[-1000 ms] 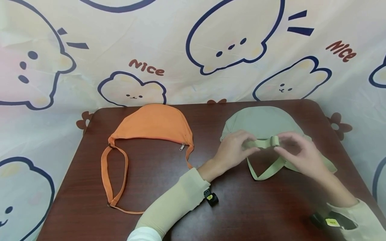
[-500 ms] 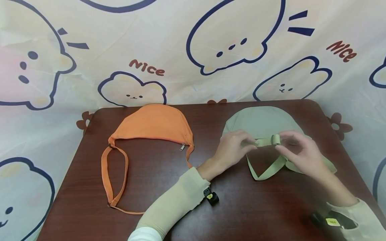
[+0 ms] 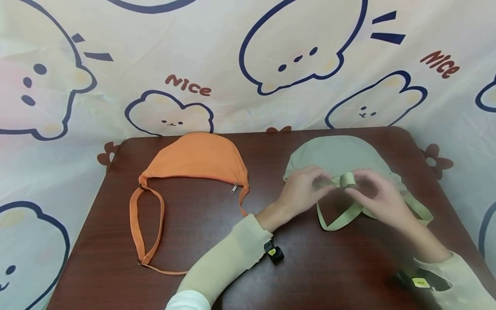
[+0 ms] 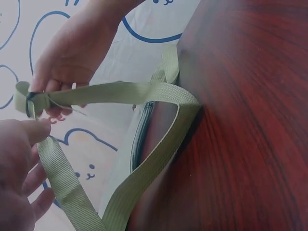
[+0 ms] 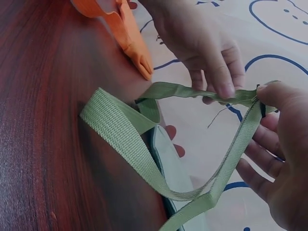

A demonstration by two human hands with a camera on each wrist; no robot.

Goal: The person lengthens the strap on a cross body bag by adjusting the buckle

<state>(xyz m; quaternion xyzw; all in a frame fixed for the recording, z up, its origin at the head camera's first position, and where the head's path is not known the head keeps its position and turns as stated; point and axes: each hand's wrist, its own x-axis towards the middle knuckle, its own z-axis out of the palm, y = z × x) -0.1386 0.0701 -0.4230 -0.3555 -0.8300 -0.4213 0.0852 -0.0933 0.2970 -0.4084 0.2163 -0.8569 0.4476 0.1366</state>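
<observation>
A pale green waist bag (image 3: 341,153) lies at the back right of the table, its webbing strap (image 4: 144,178) raised toward me. My left hand (image 3: 304,189) pinches the strap between thumb and fingers. Close to its right, my right hand (image 3: 381,196) pinches a small loop of the same strap (image 3: 347,180). A dark slider buckle (image 5: 262,107) shows at that loop in the right wrist view, by the right thumb. More of the strap hangs below in a wide bend touching the table. The hands partly hide the bag's lower edge.
An orange waist bag (image 3: 197,157) lies at the back left of the brown table (image 3: 310,275), its strap trailing toward the front and passing under the left sleeve. A zip pull (image 3: 234,188) hangs at its right end. A cloth printed with cartoons (image 3: 271,107) hangs behind.
My right hand has moved slightly left with the strap loop, so less strap shows between the hands. My left hand stays nearly in place. The orange bag has not moved.
</observation>
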